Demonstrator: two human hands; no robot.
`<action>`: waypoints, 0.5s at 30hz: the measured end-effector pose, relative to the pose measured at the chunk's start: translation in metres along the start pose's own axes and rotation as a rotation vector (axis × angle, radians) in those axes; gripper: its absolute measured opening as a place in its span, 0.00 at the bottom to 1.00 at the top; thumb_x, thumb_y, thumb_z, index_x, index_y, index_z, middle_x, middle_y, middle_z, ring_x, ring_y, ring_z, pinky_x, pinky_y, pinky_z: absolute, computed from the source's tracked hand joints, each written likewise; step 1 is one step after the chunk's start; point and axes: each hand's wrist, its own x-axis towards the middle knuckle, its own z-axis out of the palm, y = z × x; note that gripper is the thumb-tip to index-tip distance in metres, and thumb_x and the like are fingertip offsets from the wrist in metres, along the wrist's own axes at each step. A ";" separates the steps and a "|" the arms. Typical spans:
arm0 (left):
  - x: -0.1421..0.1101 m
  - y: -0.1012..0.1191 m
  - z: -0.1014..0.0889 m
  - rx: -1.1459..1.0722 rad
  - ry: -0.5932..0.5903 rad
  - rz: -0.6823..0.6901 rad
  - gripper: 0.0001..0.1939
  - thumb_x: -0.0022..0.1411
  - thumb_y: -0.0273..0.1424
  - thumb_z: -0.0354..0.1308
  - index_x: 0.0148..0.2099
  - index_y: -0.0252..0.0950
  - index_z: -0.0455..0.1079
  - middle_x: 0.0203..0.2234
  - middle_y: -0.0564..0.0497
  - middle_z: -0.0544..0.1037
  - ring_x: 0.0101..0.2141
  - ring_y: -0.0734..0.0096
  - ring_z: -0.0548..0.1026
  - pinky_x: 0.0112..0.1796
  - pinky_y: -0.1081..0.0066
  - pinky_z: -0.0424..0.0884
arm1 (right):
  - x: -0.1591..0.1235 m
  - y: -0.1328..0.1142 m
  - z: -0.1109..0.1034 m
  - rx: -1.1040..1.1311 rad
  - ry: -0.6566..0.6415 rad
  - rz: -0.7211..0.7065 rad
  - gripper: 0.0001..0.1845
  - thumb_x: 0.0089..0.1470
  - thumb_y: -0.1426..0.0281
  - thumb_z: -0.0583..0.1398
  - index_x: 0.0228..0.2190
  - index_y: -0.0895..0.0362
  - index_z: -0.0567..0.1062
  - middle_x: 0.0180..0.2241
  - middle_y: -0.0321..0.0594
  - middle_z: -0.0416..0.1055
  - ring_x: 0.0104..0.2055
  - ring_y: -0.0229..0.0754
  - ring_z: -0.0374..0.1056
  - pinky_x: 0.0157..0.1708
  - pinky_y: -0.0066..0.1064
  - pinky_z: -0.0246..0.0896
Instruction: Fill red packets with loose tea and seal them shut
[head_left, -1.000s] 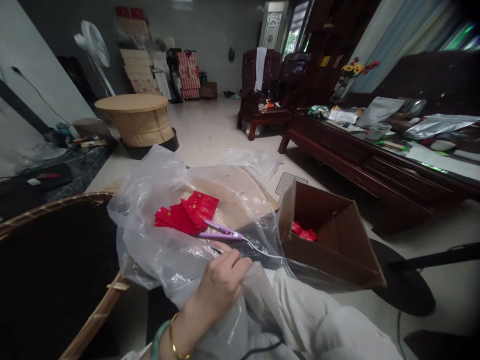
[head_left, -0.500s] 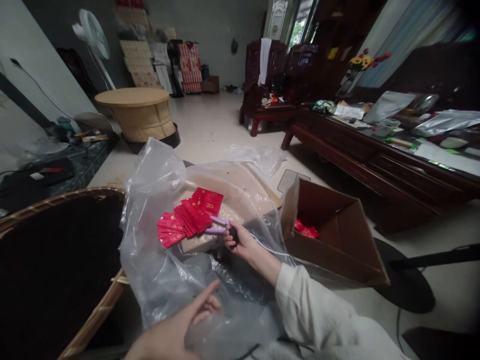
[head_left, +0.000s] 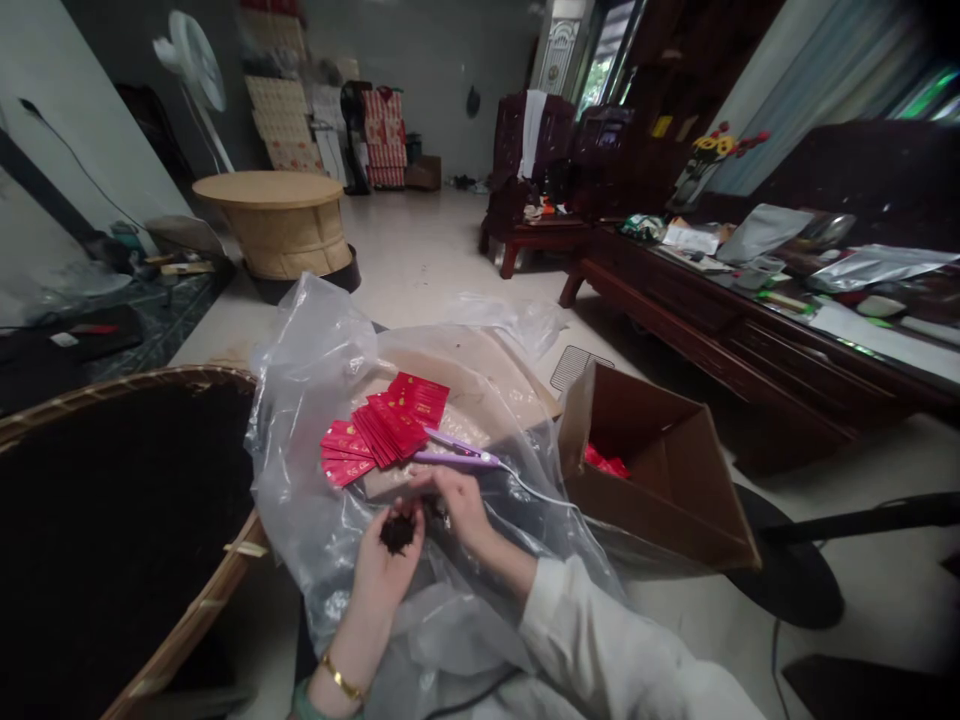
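Observation:
My left hand (head_left: 382,570) is cupped palm up around a clump of dark dried leaves (head_left: 396,532). Beside it, my right hand (head_left: 459,503) is curled, its fingertips close to the left fingers and more dark leaf bits showing under them. Just beyond the hands, a purple hair straightener (head_left: 457,458) with a white cord lies on the plastic-covered box. Red printed packets (head_left: 386,430) are fanned out beside its tips, several overlapping. Clear plastic sheeting (head_left: 315,350) drapes over the box and toward my lap.
At left stands a large woven basket (head_left: 244,540) filled with dark material. An open cardboard box (head_left: 660,510) with red packets (head_left: 606,460) inside is at right, beside a black round stand base (head_left: 795,570). A wooden table (head_left: 675,310) extends along the right.
My right hand has let go of the straightener and drawn back toward me. My left hand, pointing before, has turned palm up and now holds dark leaves.

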 end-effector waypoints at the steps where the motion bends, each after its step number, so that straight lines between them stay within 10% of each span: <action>1: -0.005 0.004 -0.001 -0.014 0.041 -0.017 0.13 0.65 0.19 0.45 0.30 0.32 0.65 0.22 0.50 0.71 0.23 0.74 0.73 0.25 0.76 0.74 | 0.004 0.011 -0.009 -0.003 0.064 0.072 0.32 0.60 0.45 0.50 0.29 0.57 0.82 0.35 0.46 0.79 0.42 0.48 0.74 0.50 0.41 0.64; 7: -0.032 0.016 -0.008 -0.061 0.062 -0.079 0.15 0.68 0.22 0.42 0.27 0.34 0.56 0.18 0.56 0.60 0.16 0.82 0.61 0.15 0.84 0.58 | 0.015 0.069 -0.029 -0.129 0.140 0.182 0.36 0.53 0.40 0.53 0.23 0.59 0.80 0.26 0.47 0.77 0.31 0.48 0.72 0.40 0.41 0.68; 15: -0.035 0.017 -0.011 -0.073 0.055 -0.095 0.13 0.66 0.21 0.43 0.28 0.35 0.53 0.20 0.58 0.56 0.16 0.84 0.57 0.15 0.85 0.52 | -0.011 0.070 -0.008 -0.141 -0.089 0.153 0.28 0.53 0.46 0.59 0.23 0.57 0.81 0.28 0.45 0.78 0.34 0.44 0.72 0.40 0.35 0.67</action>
